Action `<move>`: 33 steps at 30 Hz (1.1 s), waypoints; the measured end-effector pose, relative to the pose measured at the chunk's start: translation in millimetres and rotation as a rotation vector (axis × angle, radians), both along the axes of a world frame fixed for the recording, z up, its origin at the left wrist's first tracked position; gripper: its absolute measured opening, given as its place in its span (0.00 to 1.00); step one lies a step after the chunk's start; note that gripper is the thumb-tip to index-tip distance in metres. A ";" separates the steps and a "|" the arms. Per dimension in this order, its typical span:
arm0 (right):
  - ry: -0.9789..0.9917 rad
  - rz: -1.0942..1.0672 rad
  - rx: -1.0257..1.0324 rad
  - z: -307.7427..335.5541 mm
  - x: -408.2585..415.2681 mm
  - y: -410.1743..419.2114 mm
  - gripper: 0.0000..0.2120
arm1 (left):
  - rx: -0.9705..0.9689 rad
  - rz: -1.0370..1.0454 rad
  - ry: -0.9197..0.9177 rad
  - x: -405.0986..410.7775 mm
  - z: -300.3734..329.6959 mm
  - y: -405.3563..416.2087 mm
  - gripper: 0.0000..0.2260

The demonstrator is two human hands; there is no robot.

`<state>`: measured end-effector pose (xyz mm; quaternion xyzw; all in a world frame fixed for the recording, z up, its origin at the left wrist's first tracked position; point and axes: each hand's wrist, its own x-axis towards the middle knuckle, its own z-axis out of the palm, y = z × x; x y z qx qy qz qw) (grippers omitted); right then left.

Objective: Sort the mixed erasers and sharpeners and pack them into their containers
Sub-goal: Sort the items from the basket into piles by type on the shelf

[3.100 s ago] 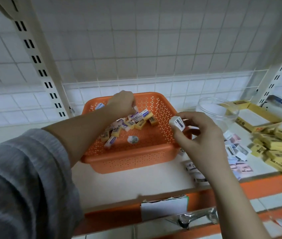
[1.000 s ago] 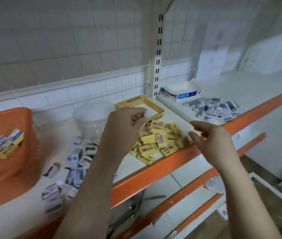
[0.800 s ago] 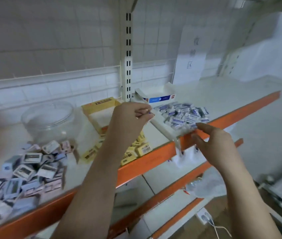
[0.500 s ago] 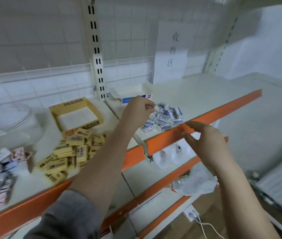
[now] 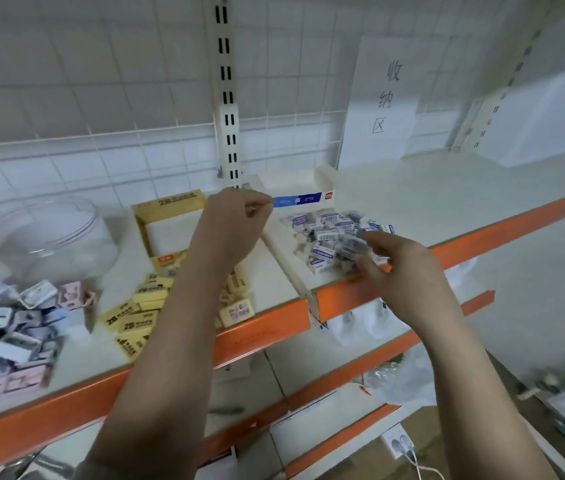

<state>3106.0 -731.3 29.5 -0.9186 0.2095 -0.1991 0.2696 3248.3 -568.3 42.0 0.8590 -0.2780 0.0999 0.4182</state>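
Across the white shelf [image 5: 447,202] with its orange front edge, your sorted piles lie from left to right: a heap of grey, blue and pink sharpeners [image 5: 7,334] at the far left, with a clear round tub [image 5: 49,237] behind it; yellow erasers [image 5: 135,313] in a loose pile ahead of an open yellow box [image 5: 170,216]; then white-and-blue erasers [image 5: 329,233] heaped on the right section, in front of a white and blue box [image 5: 295,192] against the tiled wall. A paper sign [image 5: 381,102] hangs on the wire grid above. Your left hand [image 5: 232,230] is raised over the gap between the two eraser piles, fingers curled into a loose fist with the thumb against the forefinger; whether anything sits inside, you cannot tell from here. Your right hand [image 5: 402,268] reaches into the near edge of the white-and-blue heap, fingertips pinched narrowly on what looks like one small eraser there, though blur hides the contact
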 end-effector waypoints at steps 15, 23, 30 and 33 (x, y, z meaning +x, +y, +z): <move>-0.160 0.174 -0.002 -2.5 89.9 253.8 0.20 | 0.271 0.401 -0.040 21.9 29.4 325.2 0.11; -0.159 0.315 -0.008 27.9 134.3 422.6 0.20 | 0.346 0.443 0.036 34.0 33.5 505.1 0.11; 0.116 0.678 -0.433 49.7 224.6 492.0 0.20 | 0.342 0.504 0.099 32.2 22.3 554.8 0.12; 0.295 0.795 -0.657 40.1 267.7 509.8 0.16 | 0.345 0.500 0.124 30.3 18.6 557.8 0.12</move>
